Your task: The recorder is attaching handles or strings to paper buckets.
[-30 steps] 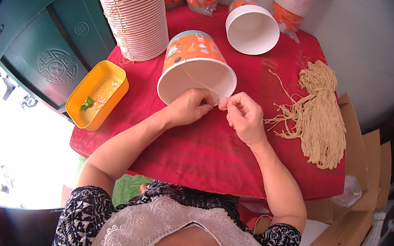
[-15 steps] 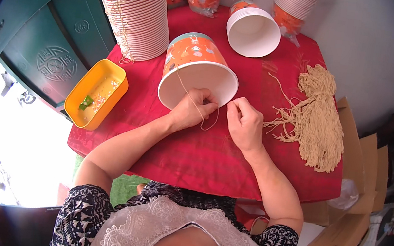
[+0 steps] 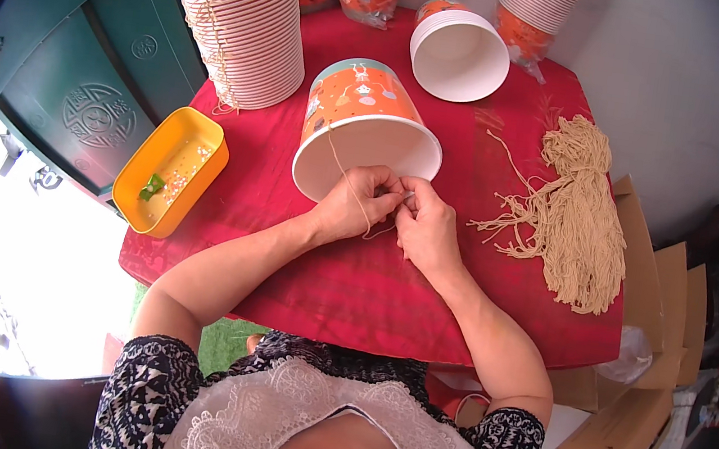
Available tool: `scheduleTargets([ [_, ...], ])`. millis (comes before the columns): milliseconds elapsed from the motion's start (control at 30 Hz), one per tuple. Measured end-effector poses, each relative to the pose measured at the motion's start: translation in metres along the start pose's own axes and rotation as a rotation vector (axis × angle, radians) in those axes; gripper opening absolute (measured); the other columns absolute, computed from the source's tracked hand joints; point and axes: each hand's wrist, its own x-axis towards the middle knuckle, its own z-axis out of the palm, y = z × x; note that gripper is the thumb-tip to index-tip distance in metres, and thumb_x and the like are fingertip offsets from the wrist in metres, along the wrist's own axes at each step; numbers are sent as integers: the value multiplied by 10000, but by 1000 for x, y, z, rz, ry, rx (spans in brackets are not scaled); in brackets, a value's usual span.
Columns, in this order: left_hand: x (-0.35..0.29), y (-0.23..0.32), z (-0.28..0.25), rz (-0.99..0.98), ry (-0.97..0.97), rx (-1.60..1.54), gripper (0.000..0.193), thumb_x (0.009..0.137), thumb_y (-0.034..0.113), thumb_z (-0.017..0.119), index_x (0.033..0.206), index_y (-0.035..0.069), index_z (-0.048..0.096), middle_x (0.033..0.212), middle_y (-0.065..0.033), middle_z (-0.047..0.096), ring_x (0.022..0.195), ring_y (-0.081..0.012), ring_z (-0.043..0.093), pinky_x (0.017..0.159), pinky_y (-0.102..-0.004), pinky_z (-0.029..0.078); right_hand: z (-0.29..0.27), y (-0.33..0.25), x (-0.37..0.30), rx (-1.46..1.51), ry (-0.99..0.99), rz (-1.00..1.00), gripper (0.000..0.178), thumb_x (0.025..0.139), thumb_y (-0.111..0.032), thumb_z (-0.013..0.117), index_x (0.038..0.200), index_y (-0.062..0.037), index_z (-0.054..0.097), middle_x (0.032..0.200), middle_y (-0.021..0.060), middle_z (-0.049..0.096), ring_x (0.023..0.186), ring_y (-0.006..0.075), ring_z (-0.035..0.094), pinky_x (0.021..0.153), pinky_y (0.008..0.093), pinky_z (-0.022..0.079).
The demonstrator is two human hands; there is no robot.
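Note:
An orange patterned paper bucket [image 3: 367, 97] lies tipped on its side, its white open mouth facing me. A thin beige cord [image 3: 338, 160] comes off its rim at the left and runs down over my left hand [image 3: 359, 201]. That hand is closed in a pinch on the cord at the lower part of the bucket's mouth. My right hand [image 3: 429, 226] is closed too, its fingertips meeting the left ones by the rim. A small pale bit shows between the fingertips; what the right fingers pinch is too small to name. A short cord loop hangs between the hands.
A tall stack of buckets [image 3: 252, 42] stands at the left, cord hanging down its side. Below it sits a yellow tray [image 3: 202, 181] with small bits and a green piece. At right lies a bundle of beige cords [image 3: 582, 227]. Another bucket [image 3: 459, 56] lies behind.
My right hand has moved left, and its fingertips now meet those of my left hand. The hanging cord loop looks smaller. The bucket has shifted slightly right.

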Motion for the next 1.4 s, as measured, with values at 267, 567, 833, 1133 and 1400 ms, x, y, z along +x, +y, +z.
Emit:
scheduleTargets([
  [267, 5, -7, -4, 42, 93, -68, 100, 930, 104, 596, 899, 9, 582, 678, -22, 568, 518, -73, 491, 426, -221, 388, 1, 3, 1, 82, 121, -53, 155, 843, 87, 551, 976, 9, 568, 737, 131, 642, 607, 202, 647, 567, 336, 517],
  [567, 7, -12, -4, 28, 129, -112, 73, 901, 67, 582, 907, -6, 585, 673, -44, 578, 551, -103, 549, 444, -249, 432, 3, 10, 1, -118, 141, -187, 150, 847, 59, 520, 981, 22, 576, 724, 123, 611, 672, 175, 615, 625, 332, 499],
  [833, 6, -9, -5, -8, 112, -101, 72, 894, 63, 593, 893, -9, 590, 682, -47, 587, 555, -101, 549, 454, -251, 432, -5, 3, 0, -167, 17, -190, 226, 832, -7, 578, 1050, 51, 573, 769, 211, 669, 705, 333, 689, 628, 413, 536],
  [1133, 8, -12, -6, 37, 74, -144, 70, 890, 48, 589, 903, -20, 594, 689, -46, 586, 574, -110, 558, 466, -263, 444, 3, 0, 4, -168, 49, -100, 158, 904, -22, 599, 1054, 27, 594, 695, 146, 656, 612, 154, 646, 572, 327, 494],
  [1400, 8, -12, -6, -2, 87, -187, 79, 906, 67, 573, 908, -10, 592, 671, -42, 568, 555, -103, 532, 454, -253, 437, 7, 4, 3, -193, 149, -267, 89, 889, -13, 615, 964, 20, 578, 626, 146, 590, 525, 196, 582, 514, 351, 451],
])
